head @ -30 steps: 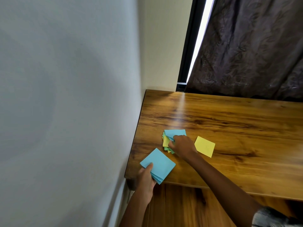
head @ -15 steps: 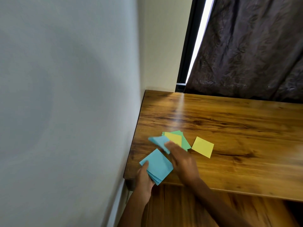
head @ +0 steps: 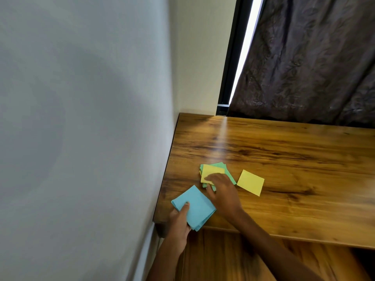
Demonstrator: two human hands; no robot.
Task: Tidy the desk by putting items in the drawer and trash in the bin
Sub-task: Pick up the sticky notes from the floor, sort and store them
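Two hands are at work near the desk's [head: 284,163] left front corner, and I read this as the gathering step before anything goes to the drawer, which I cannot see from here. My left hand [head: 179,222] grips a thin stack of blue sheets [head: 195,206], thumb pressed on top and fingers hidden underneath, holding it partly past the front edge. My right hand [head: 222,192] reaches over a small fanned pile of yellow and green sheets [head: 213,172] lying on the wood; its fingers look loosely spread with the tips on or just above the top yellow sheet, but the blur means I cannot tell whether it has pinched anything. A single yellow sheet [head: 251,182] lies flat just beside that pile, apart from it.

These squares will handle as very light, limp paper: easy to bend, easy to send sliding on the glossy wood, and hard to lift when flat. I judge the best hold is at an overhanging corner or edge of the pile, thumb above and fingers below, or dragging a sheet toward the desk's edge first. Pressing too hard risks creasing; a loose pinch may let the pile fan out.
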